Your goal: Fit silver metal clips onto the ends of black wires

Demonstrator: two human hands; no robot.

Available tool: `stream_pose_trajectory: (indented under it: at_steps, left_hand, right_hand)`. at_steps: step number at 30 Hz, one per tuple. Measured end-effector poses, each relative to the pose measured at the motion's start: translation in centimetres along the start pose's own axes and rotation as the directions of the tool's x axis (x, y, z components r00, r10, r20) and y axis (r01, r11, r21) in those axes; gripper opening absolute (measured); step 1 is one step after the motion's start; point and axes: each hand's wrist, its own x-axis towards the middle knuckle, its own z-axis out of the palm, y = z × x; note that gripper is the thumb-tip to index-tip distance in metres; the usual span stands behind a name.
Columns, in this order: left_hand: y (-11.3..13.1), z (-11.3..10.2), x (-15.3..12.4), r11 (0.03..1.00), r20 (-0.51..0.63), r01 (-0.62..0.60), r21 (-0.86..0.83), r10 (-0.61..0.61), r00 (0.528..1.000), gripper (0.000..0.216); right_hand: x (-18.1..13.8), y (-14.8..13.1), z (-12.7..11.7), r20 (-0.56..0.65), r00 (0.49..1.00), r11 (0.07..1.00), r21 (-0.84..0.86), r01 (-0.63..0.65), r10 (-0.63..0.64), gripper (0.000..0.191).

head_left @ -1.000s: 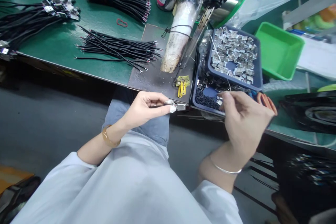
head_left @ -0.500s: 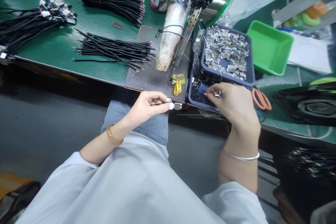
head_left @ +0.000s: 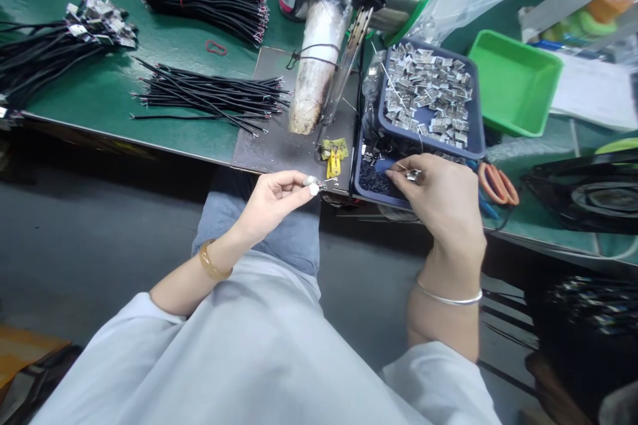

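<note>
My left hand point(head_left: 274, 202) is closed in a pinch, white coverings on its fingertips. Between them is a small metal connector point(head_left: 329, 183) with thin prongs, just in front of a yellow clip-like piece point(head_left: 333, 163). My right hand point(head_left: 441, 196) is also closed, over the front of a blue tray point(head_left: 355, 179) that holds tiny black parts. A thin silvery wire point(head_left: 400, 167) shows at its fingertips, and a small shiny metal piece point(head_left: 413, 174) sits in its curled fingers. Behind the clip a soldering iron point(head_left: 349, 66) points down beside a foil-wrapped tube point(head_left: 312, 80).
Black cables point(head_left: 209, 96) lie loose on the green bench, left of the iron. Behind them is a banded cable bundle point(head_left: 199, 10). A second blue tray point(head_left: 479, 113) holds metal shells. To its right are a green tray point(head_left: 513, 86) and orange-handled scissors point(head_left: 498, 184).
The connector in my left hand has turned and risen slightly, and its prongs now show against the bench edge. My right hand keeps nearly the same pose, and the view has shifted a little.
</note>
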Motion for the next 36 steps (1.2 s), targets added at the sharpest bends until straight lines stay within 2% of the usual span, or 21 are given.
stream_pose_trajectory:
  at_steps: [5, 8, 11, 13, 15, 17, 19, 20, 22, 24, 26, 31, 36]
  left_hand:
    - [0.0, 0.3, 0.1, 0.999, -0.021, -0.039, 0.030, 0.040, 0.999, 0.025]
    - [-0.1, 0.4, 0.1, 0.997, -0.036, -0.043, 0.058, 0.045, 0.998, 0.024]
    - [0.0, 0.5, -0.1, 0.994, -0.045, -0.058, 0.092, 0.062, 0.997, 0.025]
    - [0.1, 0.7, -0.2, 0.991, -0.047, -0.061, 0.120, 0.067, 0.997, 0.023]
    - [0.2, 0.9, -0.4, 0.983, -0.061, -0.065, 0.169, 0.076, 0.995, 0.020]
    - [0.2, 1.1, -0.6, 0.968, -0.081, -0.082, 0.237, 0.104, 0.991, 0.016]
    - [0.3, 1.3, -0.7, 0.946, -0.095, -0.114, 0.302, 0.149, 0.984, 0.014]
    - [0.4, 1.3, -0.8, 0.934, -0.095, -0.134, 0.332, 0.175, 0.980, 0.013]
    - [0.4, 1.3, -0.9, 0.902, -0.081, -0.186, 0.390, 0.235, 0.969, 0.010]
    - [0.5, 1.3, -1.0, 0.854, -0.054, -0.262, 0.449, 0.318, 0.946, 0.008]
    - [0.5, 1.2, -1.1, 0.787, -0.019, -0.346, 0.511, 0.412, 0.911, 0.007]
    - [0.3, 1.0, -1.2, 0.606, 0.063, -0.458, 0.650, 0.558, 0.827, 0.005]
    - [0.2, 0.9, -1.3, 0.536, 0.106, -0.492, 0.686, 0.595, 0.797, 0.004]
  right_hand:
    - [0.7, -0.6, -0.2, 0.087, 0.995, 0.999, -0.027, -0.040, 0.043, 0.003]
    - [1.1, -1.4, -0.4, 0.135, 0.987, 0.996, -0.006, -0.088, 0.088, 0.007]
    - [1.1, -2.3, -0.6, 0.123, 0.979, 0.985, 0.039, -0.166, 0.160, 0.005]
    - [0.6, -2.9, -0.7, 0.019, 0.976, 0.970, 0.110, -0.217, 0.216, 0.004]
    - [-0.1, -3.5, -0.7, -0.143, 0.951, 0.938, 0.261, -0.229, 0.272, 0.006]
    - [-1.1, -4.5, -0.6, -0.307, 0.896, 0.870, 0.470, -0.151, 0.321, 0.010]
    - [-2.0, -5.7, -0.4, -0.400, 0.851, 0.766, 0.643, -0.005, 0.341, 0.012]
    - [-2.5, -6.4, -0.2, -0.399, 0.854, 0.715, 0.697, 0.045, 0.335, 0.012]
    - [-3.2, -7.8, 0.4, -0.306, 0.908, 0.649, 0.759, 0.051, 0.287, 0.010]
    - [-3.6, -9.0, 1.1, -0.176, 0.958, 0.626, 0.780, -0.006, 0.229, 0.005]
    - [-3.8, -9.9, 1.9, -0.103, 0.976, 0.629, 0.777, -0.041, 0.191, 0.004]
    - [-3.6, -10.9, 2.9, -0.093, 0.987, 0.665, 0.747, -0.016, 0.128, 0.020]
    - [-3.6, -11.0, 2.8, -0.090, 0.990, 0.673, 0.740, -0.008, 0.111, 0.022]
